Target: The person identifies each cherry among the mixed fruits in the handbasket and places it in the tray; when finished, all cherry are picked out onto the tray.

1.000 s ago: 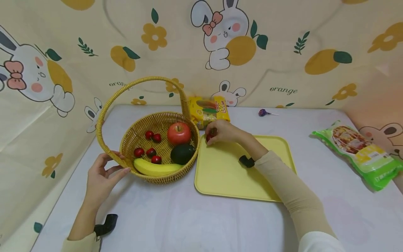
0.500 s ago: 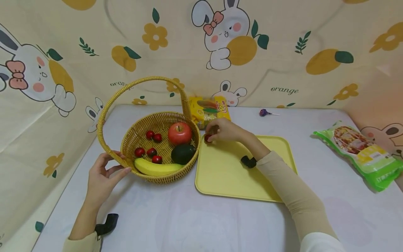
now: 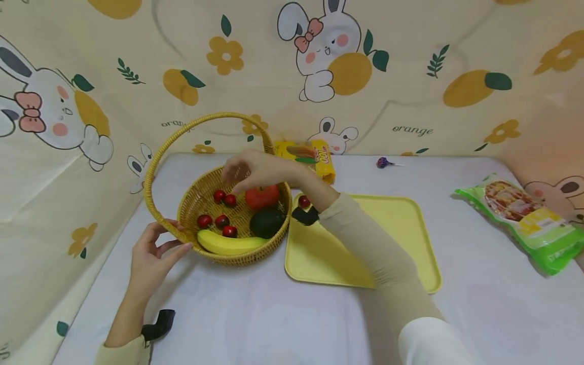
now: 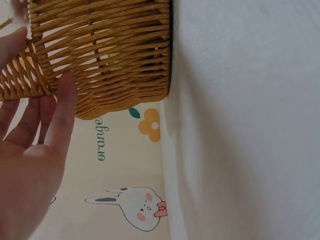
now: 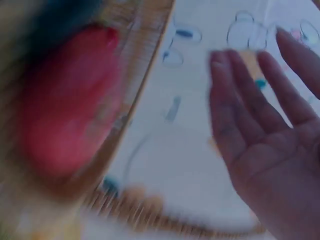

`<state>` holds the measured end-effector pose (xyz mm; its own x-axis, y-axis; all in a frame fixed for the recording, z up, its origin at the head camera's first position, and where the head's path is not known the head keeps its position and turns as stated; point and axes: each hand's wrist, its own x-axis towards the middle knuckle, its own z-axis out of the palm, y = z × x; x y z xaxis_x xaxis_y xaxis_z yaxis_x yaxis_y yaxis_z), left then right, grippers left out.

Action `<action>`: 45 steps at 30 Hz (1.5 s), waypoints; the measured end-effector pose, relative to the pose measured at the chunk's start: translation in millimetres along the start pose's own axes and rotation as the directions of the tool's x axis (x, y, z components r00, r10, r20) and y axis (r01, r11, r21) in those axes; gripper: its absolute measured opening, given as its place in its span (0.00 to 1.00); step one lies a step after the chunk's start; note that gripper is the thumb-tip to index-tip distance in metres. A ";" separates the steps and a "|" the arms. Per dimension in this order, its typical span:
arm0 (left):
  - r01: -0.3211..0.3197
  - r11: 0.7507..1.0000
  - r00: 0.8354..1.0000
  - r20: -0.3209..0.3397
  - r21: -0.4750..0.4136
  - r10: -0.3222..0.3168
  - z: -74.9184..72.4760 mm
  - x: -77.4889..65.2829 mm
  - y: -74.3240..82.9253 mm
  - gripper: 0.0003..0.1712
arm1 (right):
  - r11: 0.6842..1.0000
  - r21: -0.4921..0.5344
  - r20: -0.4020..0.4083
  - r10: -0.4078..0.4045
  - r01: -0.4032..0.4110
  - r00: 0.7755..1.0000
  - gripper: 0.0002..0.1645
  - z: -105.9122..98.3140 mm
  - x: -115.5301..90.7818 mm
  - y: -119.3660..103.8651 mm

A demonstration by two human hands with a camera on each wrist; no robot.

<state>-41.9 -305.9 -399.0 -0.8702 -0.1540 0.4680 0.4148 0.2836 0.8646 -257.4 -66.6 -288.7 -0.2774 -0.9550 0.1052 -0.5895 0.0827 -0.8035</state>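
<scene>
My left hand (image 3: 152,253) grips the yellow wicker basket (image 3: 244,259) at the foot of its tall handle, thumb in front and fingers behind. In the left wrist view those fingers (image 4: 61,120) lie against the woven side. Over the basket's far part hovers my right hand (image 3: 262,170), holding nothing; its fingers are spread in the right wrist view. Inside the basket are several red cherries (image 3: 204,221), a banana (image 3: 232,244), a dark green avocado (image 3: 266,223) and a red apple (image 3: 262,197), partly covered by the hand. One cherry (image 3: 304,202) lies on the yellow tray (image 3: 319,258).
Behind the tray stands a yellow packet (image 3: 325,162), half hidden by the right arm. A lollipop (image 3: 383,162) lies at the back of the table, and a green food bag (image 3: 524,218) at the right. Printed cloth walls bound the back and sides.
My right hand has let go of the cherry at the tray's far left corner and moved left over the basket. My left hand keeps its grip on the basket.
</scene>
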 end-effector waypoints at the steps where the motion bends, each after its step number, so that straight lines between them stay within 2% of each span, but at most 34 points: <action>1: 0.001 1.000 1.000 -0.002 -0.007 -0.001 0.5 -0.1 -0.3 0.33 | 1.000 -0.021 0.056 0.002 -0.001 0.998 0.17 5.0 14.1 -3.7; 3: 0.003 1.000 1.000 -0.005 -0.022 -0.003 1.2 -0.4 -1.1 0.33 | 0.999 -0.046 0.140 0.024 -0.018 0.990 0.20 16.3 40.5 -8.1; 6: 0.012 1.000 1.000 -0.005 -0.016 -0.012 1.5 -1.2 -1.1 0.32 | 0.998 -0.036 0.206 0.054 -0.047 0.977 0.21 34.6 70.8 -5.4; 10: 0.016 1.000 1.000 0.012 0.007 -0.016 0.8 -1.4 -1.5 0.32 | 0.990 -0.019 0.234 0.140 -0.139 0.962 0.23 52.0 90.1 6.6; 13: 0.023 0.999 1.000 0.018 0.025 -0.023 -0.2 -1.0 -1.1 0.32 | 0.977 -0.017 0.229 0.210 -0.212 0.950 0.26 57.5 93.8 16.8; 17: 0.037 0.998 0.999 0.013 0.044 -0.038 -0.6 -0.6 0.1 0.32 | 0.967 0.018 0.235 0.241 -0.252 0.942 0.27 60.4 94.3 27.4; 24: 0.020 1.000 1.000 -0.007 -0.004 -0.020 -0.4 -0.1 1.1 0.32 | 0.934 0.127 0.279 0.291 -0.335 0.915 0.27 65.7 97.1 36.6; 30: 0.014 1.000 1.000 -0.009 0.005 -0.014 1.1 -0.8 0.2 0.32 | 0.938 0.062 0.340 0.300 -0.340 0.891 0.25 77.1 102.5 39.4; 38: 0.016 0.998 1.000 -0.003 0.059 -0.016 2.2 0.3 0.6 0.32 | 0.954 0.013 0.350 0.277 -0.300 0.895 0.19 84.5 107.1 38.0; 45: 0.047 0.996 0.999 -0.026 0.070 -0.045 1.9 -1.7 2.5 0.33 | 0.959 0.025 0.332 0.258 -0.281 0.908 0.20 86.7 108.5 40.2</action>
<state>-39.8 -303.2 -398.0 -0.8809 -0.1912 0.4329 0.3538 0.3416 0.8707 -245.5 -191.6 -360.4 -0.1521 -0.9399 -0.3058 -0.4686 0.3410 -0.8150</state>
